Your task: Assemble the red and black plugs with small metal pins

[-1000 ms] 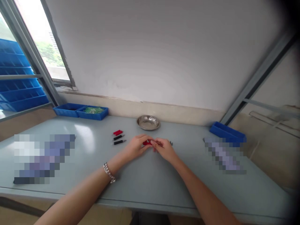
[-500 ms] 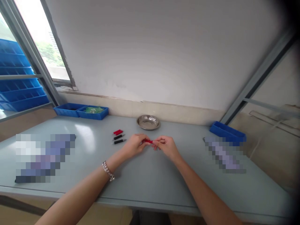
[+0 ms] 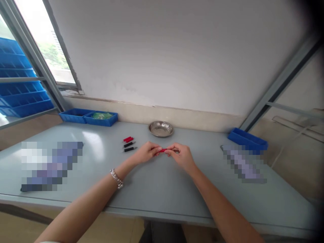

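Over the middle of the table, my left hand (image 3: pixel 148 152) and my right hand (image 3: pixel 181 154) meet at a small red pen part (image 3: pixel 163 150). Both hands are closed, with thumb and fingers pinching opposite ends of it. Its ends are hidden by the fingertips. To the left of my left hand lie two red pen parts (image 3: pixel 128 139) side by side. Just nearer to me are two black pen parts with pointed silvery tips, an upper black part (image 3: pixel 129 144) and a lower black part (image 3: pixel 130 149). A silver bracelet circles my left wrist.
A shallow metal dish (image 3: pixel 161 135) stands by the wall. At the back left are two blue bins (image 3: pixel 101 122), one with green-and-white contents. Another blue bin (image 3: pixel 248 139) sits at the right, near a blurred-out flat object (image 3: pixel 243 164). A larger blurred object (image 3: pixel 54 167) lies left.
My hands still pinch the red pen part, with the fingers slightly shifted and more of the red showing between them. The whole view has tilted slightly, moving the scene up a little.
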The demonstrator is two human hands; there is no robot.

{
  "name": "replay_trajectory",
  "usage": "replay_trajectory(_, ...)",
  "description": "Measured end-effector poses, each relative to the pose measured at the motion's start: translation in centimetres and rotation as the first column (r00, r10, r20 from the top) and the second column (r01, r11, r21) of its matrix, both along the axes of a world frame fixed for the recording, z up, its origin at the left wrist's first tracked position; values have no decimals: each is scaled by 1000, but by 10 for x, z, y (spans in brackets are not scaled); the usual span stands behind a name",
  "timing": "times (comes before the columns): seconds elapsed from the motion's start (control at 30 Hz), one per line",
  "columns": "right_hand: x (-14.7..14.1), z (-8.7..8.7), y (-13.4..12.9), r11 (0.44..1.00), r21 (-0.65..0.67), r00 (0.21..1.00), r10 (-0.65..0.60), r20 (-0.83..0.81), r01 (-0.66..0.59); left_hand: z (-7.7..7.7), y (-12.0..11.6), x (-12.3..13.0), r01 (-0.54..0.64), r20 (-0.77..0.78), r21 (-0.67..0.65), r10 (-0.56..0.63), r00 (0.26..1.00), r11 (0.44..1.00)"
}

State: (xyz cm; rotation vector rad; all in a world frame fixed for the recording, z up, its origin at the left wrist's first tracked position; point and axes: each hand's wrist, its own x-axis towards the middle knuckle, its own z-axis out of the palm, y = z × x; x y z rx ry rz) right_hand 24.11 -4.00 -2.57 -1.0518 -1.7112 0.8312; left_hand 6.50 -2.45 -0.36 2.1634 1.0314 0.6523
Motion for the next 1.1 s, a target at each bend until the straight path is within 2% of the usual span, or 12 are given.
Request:
replay_trajectory(0.17, 0, 2, -2, 998, 68, 999, -15, 48, 12, -1, 0, -2, 1, 62, -109, 6, 998, 994)
replay_trajectory(0.37, 1, -6, 6, 999, -29, 993, -47, -110, 44, -6, 2, -1, -55, 208, -110, 78, 975, 992)
replay_trajectory(0.47, 1, -7, 8, 998, -63, 987, -24, -158, 14, -6, 2, -2, -73, 182, -67, 84, 980, 995)
replay_trajectory(0.6, 1, -4, 7, 997, -79, 988, -14, -152, 1, -4, 2, -3, -105, 62, -20, 106, 992, 994)
replay_trajectory(0.7, 2, -2, 5, 999, -47, 994, -11, -108, 6, -5, 2, -3, -121, 43, -64, 124, 991, 991)
replay_trajectory(0.87, 6, 1, 4, 995, 95, 999, -44, 4, 43, -7, 6, -4, -120, 111, -209, 146, 983, 971)
replay_trajectory(1.0, 13, 1, 9, 973, 155, 983, -178, 35, 170, -8, 15, -12, -251, 176, -153, 276, 945, 956)
replay_trajectory(1.1, 19, -1, 16, 945, 196, 958, -279, 72, 261, -9, 21, -21, -365, 166, 1, 360, 918, 931)
